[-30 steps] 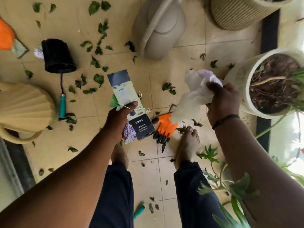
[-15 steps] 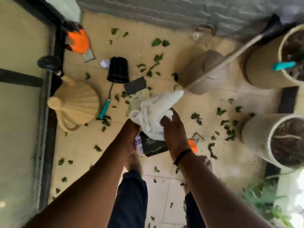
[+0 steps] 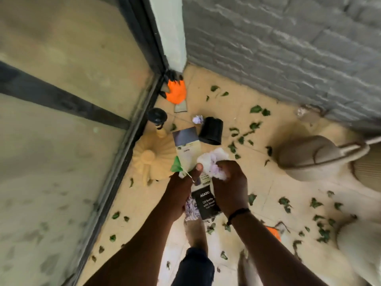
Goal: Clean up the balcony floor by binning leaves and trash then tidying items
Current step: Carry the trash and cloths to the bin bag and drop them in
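My left hand [image 3: 181, 190] grips a bundle of trash: a flattened cardboard box [image 3: 190, 153] printed "AGARO Oil Bottle with Brush", a green scrap [image 3: 175, 164] and a patterned wrapper [image 3: 191, 207]. Right beside it, my right hand [image 3: 231, 182] clutches a crumpled white plastic bag [image 3: 212, 156] against the box. Several green leaves [image 3: 255, 109] lie scattered over the beige floor tiles [image 3: 268, 182]. A small crumpled paper ball [image 3: 197, 120] lies near the corner.
A tipped black pot [image 3: 211, 131], a cream watering can [image 3: 153, 159] and an orange glove [image 3: 176, 91] sit by the glass door frame [image 3: 123, 153]. A beige watering can [image 3: 309, 157] lies at right under the grey brick wall [image 3: 288, 48]. Another orange glove [image 3: 274, 232] lies by my foot.
My right hand brought the white bag across to the box in my left hand and bunched it up. My view swung up and left toward the corner.
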